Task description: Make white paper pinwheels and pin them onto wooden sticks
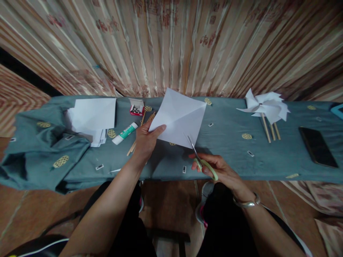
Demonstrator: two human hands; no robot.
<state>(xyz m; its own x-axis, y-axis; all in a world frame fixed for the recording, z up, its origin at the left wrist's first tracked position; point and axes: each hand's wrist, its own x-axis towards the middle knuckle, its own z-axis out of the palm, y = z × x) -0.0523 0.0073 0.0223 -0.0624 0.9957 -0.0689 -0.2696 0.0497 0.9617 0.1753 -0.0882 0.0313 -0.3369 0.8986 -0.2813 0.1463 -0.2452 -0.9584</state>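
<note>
My left hand (147, 141) pinches the left corner of a square white paper sheet (182, 110), thumb on top. Faint diagonal creases cross the sheet, which is held up above the cloth. In my right hand (214, 166) is a pair of scissors (203, 165) with light green handles. Their blades are parted at the sheet's lower corner; whether they have cut into the paper I cannot tell. Behind my left hand lie several thin wooden sticks (132, 148), partly covered. A glue stick (125, 133) with a green label rests just left of that hand.
A stack of white paper (95, 113) lies on the left of the cloth-covered table (225, 142). Beyond the glue stick stands an open red box (137, 107) of small metal pieces. White paper pinwheels (264, 105) on sticks and a dark phone (318, 146) are at the right.
</note>
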